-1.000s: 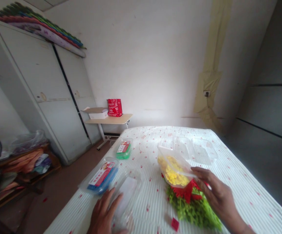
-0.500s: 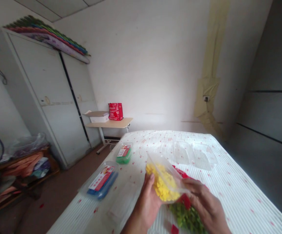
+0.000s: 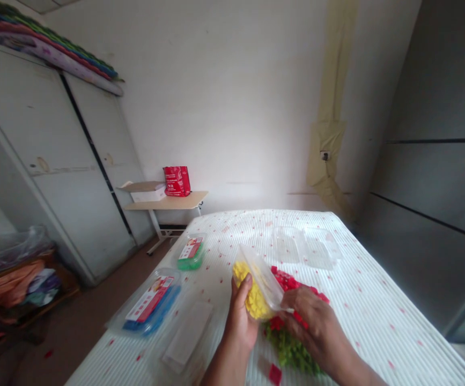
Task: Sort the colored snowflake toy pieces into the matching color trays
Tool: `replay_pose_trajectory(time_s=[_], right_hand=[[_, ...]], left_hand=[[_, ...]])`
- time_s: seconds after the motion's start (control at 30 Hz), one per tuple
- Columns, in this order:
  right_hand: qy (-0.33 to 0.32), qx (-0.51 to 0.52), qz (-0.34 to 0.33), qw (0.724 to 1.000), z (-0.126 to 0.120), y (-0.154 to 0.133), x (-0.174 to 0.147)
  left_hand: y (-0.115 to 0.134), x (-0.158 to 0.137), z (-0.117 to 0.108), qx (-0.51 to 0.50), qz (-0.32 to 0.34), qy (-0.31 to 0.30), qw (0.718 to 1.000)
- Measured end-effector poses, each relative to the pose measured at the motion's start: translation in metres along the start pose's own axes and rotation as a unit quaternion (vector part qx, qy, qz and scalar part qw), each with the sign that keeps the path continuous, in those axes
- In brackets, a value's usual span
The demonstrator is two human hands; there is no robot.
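My left hand [image 3: 241, 311] is closed around a clear plastic box [image 3: 266, 279] full of small yellow pieces [image 3: 252, 300], thumb over its near edge. The box is tilted, its clear lid or side flap standing up at an angle. At the box's right edge, my right hand [image 3: 316, 324] pinches the clear plastic between thumb and fingers. Small red pieces [image 3: 284, 279] lie in a heap behind and beneath my right hand. Nearer to me is a heap of green pieces [image 3: 290, 348], partly hidden by that hand. A single red piece [image 3: 274, 374] lies by the front.
On the table's left are a labelled clear box with blue contents [image 3: 152, 305], another with green contents [image 3: 191, 253], and a clear tray with a pale card [image 3: 187, 335]. Open clear boxes [image 3: 316, 249] lie at the back right. A red bag [image 3: 177, 181] stands on a side table [image 3: 168, 202].
The view has turned a little to the right. The box of yellow pieces has tilted further, its flap raised more, and more of the red heap shows. Both hands keep hold.
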State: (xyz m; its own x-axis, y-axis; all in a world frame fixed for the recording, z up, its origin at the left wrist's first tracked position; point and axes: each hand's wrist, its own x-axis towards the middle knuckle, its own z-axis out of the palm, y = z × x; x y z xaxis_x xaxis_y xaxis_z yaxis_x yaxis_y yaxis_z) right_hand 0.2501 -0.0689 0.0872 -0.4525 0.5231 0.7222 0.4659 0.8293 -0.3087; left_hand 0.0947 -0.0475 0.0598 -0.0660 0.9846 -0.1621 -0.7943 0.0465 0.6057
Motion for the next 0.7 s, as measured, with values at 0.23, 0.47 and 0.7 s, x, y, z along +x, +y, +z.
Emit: replay_pose_trajectory(time_s=[0.23,0.47,0.7], right_hand=[[-0.026,-0.017,-0.015,0.999,0.004,0.006,-0.003],[-0.064,0.027,-0.038,0.997,-0.003,0.006,-0.003],[-0.097,0.095,-0.013,0.991,-0.008,0.003,-0.001]], left_hand=[[-0.005,0.002,-0.008,0.014,0.013,-0.001,1.0],[-0.004,0.001,-0.01,0.037,0.01,-0.031,0.999],[-0.006,0.001,-0.013,0.045,0.007,-0.037,0.998]])
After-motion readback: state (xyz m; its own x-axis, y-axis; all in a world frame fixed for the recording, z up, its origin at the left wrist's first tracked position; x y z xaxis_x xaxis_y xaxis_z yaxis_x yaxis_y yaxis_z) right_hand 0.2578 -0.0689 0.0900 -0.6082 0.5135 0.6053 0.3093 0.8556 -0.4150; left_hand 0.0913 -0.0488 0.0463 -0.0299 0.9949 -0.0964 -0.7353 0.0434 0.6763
